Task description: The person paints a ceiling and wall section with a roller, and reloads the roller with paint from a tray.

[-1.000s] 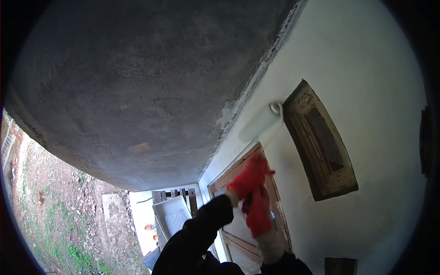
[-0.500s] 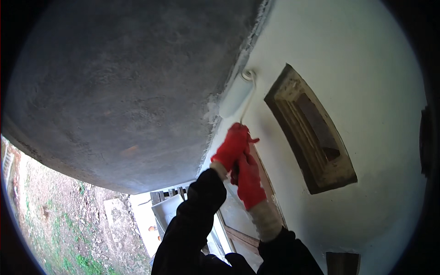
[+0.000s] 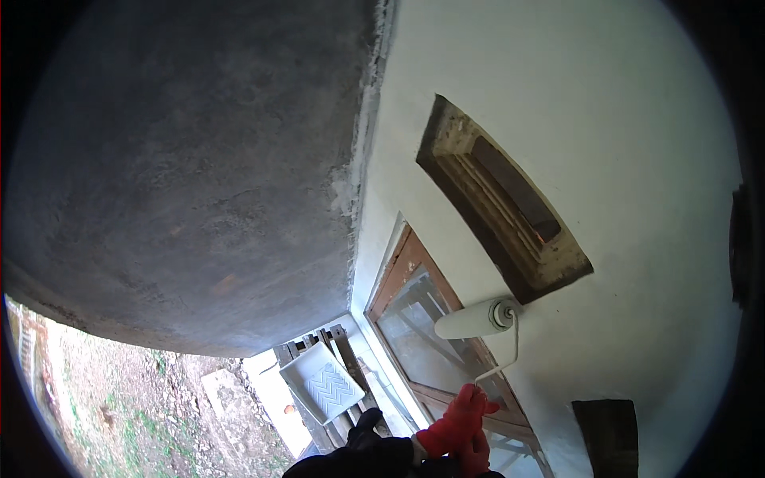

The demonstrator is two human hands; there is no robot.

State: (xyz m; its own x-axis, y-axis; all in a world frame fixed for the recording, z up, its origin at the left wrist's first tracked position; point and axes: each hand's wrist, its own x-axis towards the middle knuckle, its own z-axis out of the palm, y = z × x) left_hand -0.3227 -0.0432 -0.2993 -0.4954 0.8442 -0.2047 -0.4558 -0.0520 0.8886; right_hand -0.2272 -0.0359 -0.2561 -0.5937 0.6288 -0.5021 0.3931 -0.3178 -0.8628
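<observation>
A paint roller with a white sleeve (image 3: 468, 320) and a bent wire frame stands in front of the pale wall (image 3: 637, 183). It is just below the recessed opening and overlaps the wooden frame; whether it touches the wall I cannot tell. Wearing a red glove, my left hand (image 3: 451, 422) is closed round the handle below the wire. My right hand (image 3: 476, 456), in a matching glove, sits close beneath it, also closed on the handle, which the gloves hide. Part of the right hand is covered by the left glove and dark sleeve.
Overhead at left spreads a rough grey ceiling slab (image 3: 199, 159). A recessed opening (image 3: 502, 207) and a brown-framed glass window or door (image 3: 418, 319) break the wall. Below, a white paint tray (image 3: 323, 382) lies on wooden planks (image 3: 348, 354); stony ground (image 3: 159, 406) shows beyond.
Both hands have come down and slightly right with the roller. It has left the wall's edge by the ceiling and is now below the recessed opening. The view has shifted, uncovering the tray.
</observation>
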